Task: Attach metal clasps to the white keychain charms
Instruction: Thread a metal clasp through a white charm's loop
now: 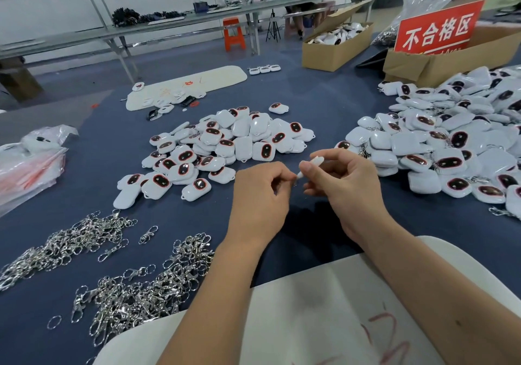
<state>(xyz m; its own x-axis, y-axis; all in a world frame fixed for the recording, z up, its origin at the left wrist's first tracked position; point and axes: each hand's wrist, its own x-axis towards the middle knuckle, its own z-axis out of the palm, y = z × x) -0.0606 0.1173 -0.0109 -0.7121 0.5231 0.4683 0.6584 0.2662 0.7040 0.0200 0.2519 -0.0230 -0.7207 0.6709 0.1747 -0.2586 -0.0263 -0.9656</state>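
Head view: right hand (342, 182) pinches glossy white rounded charm (315, 161)

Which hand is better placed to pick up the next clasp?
Left. The left hand is nearer the metal clasps lying on its side of the table, while the right hand grips a white charm.

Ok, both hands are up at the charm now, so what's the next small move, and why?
Probably bring the left hand the last bit toward the white charm pinched in the right hand and hook the clasp on its lower tip. The left fingertips sit beside that tip, but whether they pinch a clasp is too small to tell, and none hangs from the charm.
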